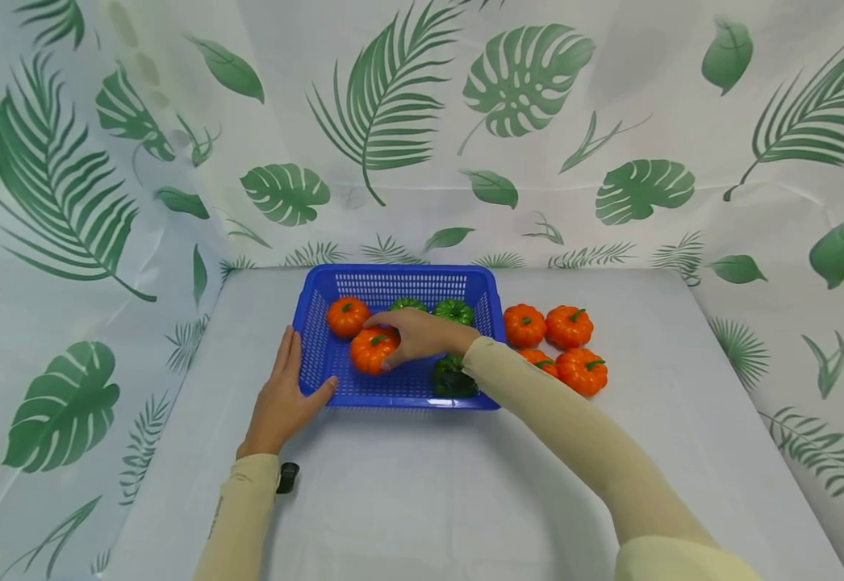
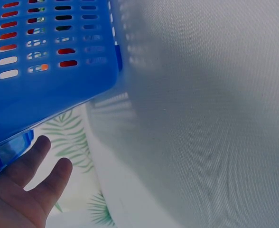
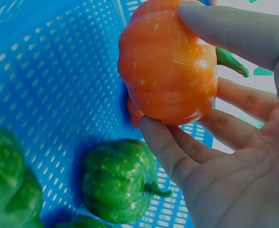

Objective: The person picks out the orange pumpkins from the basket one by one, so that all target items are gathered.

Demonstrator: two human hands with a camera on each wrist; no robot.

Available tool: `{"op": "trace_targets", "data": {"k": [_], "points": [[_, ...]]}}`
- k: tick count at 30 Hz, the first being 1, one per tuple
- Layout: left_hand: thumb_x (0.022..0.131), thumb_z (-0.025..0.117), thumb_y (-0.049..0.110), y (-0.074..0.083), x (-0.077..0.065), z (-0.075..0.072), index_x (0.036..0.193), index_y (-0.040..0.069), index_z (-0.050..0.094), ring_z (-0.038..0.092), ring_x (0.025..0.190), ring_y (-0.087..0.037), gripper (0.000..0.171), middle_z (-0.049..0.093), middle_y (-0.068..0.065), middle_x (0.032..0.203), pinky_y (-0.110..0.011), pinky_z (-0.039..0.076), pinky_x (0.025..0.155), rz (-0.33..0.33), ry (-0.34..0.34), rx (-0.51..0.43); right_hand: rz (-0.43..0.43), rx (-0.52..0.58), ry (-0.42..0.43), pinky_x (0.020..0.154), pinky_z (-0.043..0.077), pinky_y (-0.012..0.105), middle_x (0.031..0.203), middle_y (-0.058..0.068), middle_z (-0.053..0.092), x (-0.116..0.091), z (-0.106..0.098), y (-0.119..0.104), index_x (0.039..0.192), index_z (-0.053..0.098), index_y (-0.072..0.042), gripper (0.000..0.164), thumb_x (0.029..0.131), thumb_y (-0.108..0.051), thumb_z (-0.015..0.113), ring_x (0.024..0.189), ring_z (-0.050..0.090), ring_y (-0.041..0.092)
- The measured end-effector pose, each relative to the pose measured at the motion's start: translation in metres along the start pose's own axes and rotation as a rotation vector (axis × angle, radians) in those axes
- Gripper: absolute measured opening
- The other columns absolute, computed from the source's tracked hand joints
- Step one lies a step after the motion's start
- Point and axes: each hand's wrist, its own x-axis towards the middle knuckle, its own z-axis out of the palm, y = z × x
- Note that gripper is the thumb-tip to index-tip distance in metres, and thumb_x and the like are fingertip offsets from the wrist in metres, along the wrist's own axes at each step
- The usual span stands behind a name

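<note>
An orange toy pumpkin (image 3: 165,66) is pinched between the thumb and fingers of my right hand (image 1: 422,332), inside the blue plastic basket (image 1: 393,401). Behind it, another orange pumpkin (image 1: 348,317) sits in the basket's back left corner. Several green pumpkins (image 3: 120,180) lie in the basket's middle and right part, partly hidden by my right hand and sleeve. My left hand (image 1: 286,403) is at the basket's front left corner, its fingers straight along the left side and its thumb by the front rim. In the left wrist view, two fingers (image 2: 51,183) stretch out beside the basket wall.
To the right of the basket, several orange pumpkins (image 1: 569,327) stand in a cluster on the white tabletop (image 1: 407,500), one partly behind the right sleeve. A white curtain with green leaf prints (image 1: 393,105) rises behind and beside the table.
</note>
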Motion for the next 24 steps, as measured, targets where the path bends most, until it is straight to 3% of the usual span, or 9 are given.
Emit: {"op": "trace_targets", "data": {"k": [7, 24], "points": [[0.099, 0.068, 0.056, 0.001, 0.0, 0.0, 0.173, 0.009, 0.003, 0.024, 0.158, -0.046, 0.109, -0.005, -0.005, 0.18, -0.067, 0.031, 0.12, 0.0, 0.0, -0.004, 0.013, 0.048, 0.041, 0.113, 0.049, 0.043, 0.15, 0.009, 0.06, -0.018, -0.004, 0.007, 0.155, 0.057, -0.009, 0.068, 0.094, -0.025, 0.084, 0.13, 0.058, 0.025], [0.1, 0.067, 0.054, 0.003, -0.002, 0.002, 0.173, 0.009, 0.001, 0.022, 0.16, -0.044, 0.108, -0.007, -0.003, 0.18, -0.065, 0.029, 0.121, -0.029, -0.006, 0.011, 0.036, 0.152, 0.235, 0.11, 0.051, 0.046, 0.155, 0.008, 0.057, -0.064, -0.018, 0.022, 0.158, 0.056, -0.013, 0.074, 0.092, -0.028, 0.085, 0.132, 0.057, 0.027]]}}
